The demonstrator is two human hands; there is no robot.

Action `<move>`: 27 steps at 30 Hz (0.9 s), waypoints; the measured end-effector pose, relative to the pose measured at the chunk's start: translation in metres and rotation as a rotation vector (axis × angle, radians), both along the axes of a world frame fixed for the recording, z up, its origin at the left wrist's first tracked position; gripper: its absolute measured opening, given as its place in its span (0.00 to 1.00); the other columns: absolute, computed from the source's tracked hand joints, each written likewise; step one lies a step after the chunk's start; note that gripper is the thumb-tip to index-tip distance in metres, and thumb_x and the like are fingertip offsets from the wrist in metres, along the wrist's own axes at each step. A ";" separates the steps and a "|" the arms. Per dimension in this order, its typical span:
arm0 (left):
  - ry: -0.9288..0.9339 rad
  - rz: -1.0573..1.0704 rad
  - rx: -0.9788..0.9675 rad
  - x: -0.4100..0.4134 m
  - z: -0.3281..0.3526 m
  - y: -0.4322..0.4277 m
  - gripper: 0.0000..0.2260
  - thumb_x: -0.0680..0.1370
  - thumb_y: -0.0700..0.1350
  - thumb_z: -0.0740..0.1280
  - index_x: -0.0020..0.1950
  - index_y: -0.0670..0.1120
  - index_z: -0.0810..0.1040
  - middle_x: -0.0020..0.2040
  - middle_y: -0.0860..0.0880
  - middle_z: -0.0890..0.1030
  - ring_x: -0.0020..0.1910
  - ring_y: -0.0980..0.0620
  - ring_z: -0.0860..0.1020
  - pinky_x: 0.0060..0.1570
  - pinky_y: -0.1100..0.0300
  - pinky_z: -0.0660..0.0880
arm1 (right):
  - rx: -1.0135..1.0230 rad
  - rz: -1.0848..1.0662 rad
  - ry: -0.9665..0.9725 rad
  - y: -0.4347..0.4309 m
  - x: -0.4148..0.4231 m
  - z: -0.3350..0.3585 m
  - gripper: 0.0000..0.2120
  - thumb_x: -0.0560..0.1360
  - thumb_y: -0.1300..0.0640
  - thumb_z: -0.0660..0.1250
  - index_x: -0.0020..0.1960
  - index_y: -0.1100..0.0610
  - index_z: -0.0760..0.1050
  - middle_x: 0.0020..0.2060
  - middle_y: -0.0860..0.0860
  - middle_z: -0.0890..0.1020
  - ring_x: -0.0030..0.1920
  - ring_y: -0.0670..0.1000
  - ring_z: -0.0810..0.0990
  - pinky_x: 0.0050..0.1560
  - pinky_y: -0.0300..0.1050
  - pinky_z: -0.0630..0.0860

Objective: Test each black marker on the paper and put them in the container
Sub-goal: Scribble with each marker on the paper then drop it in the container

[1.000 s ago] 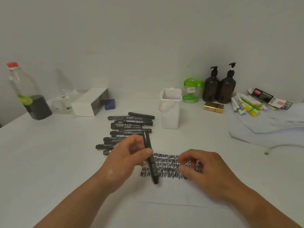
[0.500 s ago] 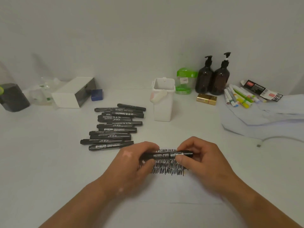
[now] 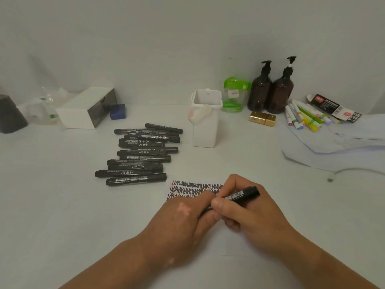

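Both hands meet over the paper (image 3: 208, 247) near the table's front. My right hand (image 3: 248, 213) grips a black marker (image 3: 242, 194) by its barrel, its rear end pointing up and right. My left hand (image 3: 183, 222) closes on the marker's lower end, which is hidden under my fingers. Black scribble lines (image 3: 191, 189) cover the paper just beyond my hands. A pile of several black markers (image 3: 141, 155) lies to the left. The tall white container (image 3: 206, 119) stands upright behind the paper.
At the back stand two brown pump bottles (image 3: 270, 90), a green-lidded jar (image 3: 234, 94), a gold box (image 3: 262, 118) and coloured markers (image 3: 304, 117). A white box (image 3: 83, 109) and a blue cube (image 3: 118, 111) sit back left. Loose sheets (image 3: 337, 147) lie right.
The marker went from my left hand alone to both hands. It was held level half a second ago and now tilts up to the right, with my hands closer together.
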State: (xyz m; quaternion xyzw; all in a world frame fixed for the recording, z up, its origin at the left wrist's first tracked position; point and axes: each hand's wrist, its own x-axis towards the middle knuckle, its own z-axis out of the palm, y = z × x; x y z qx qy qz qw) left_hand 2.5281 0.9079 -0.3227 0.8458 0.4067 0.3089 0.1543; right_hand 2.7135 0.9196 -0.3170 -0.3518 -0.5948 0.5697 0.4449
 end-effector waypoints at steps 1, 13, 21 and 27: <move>0.000 0.000 -0.004 0.000 0.000 0.000 0.09 0.83 0.59 0.57 0.47 0.57 0.68 0.30 0.65 0.68 0.28 0.66 0.67 0.30 0.73 0.59 | 0.004 0.009 0.011 -0.001 0.001 0.001 0.10 0.69 0.54 0.75 0.39 0.57 0.76 0.25 0.55 0.71 0.28 0.53 0.65 0.28 0.45 0.62; -0.007 0.007 0.019 0.000 0.006 -0.006 0.11 0.82 0.63 0.57 0.45 0.59 0.67 0.27 0.59 0.65 0.26 0.55 0.66 0.27 0.69 0.57 | 0.138 0.032 -0.024 -0.006 0.002 0.007 0.07 0.70 0.52 0.74 0.37 0.50 0.76 0.26 0.45 0.76 0.28 0.44 0.70 0.33 0.36 0.68; 0.060 0.063 -0.008 -0.003 0.000 -0.004 0.17 0.77 0.69 0.58 0.55 0.59 0.69 0.28 0.55 0.67 0.27 0.55 0.67 0.29 0.68 0.60 | 0.217 -0.112 -0.065 0.003 0.010 0.008 0.06 0.67 0.52 0.74 0.36 0.51 0.77 0.25 0.45 0.75 0.27 0.45 0.71 0.31 0.35 0.69; 0.172 0.137 -0.048 -0.017 -0.003 0.011 0.30 0.70 0.71 0.65 0.68 0.59 0.73 0.45 0.62 0.69 0.45 0.63 0.70 0.46 0.70 0.66 | -0.058 -0.329 0.154 0.019 0.054 0.014 0.09 0.68 0.59 0.67 0.42 0.57 0.85 0.24 0.56 0.74 0.24 0.51 0.71 0.24 0.42 0.68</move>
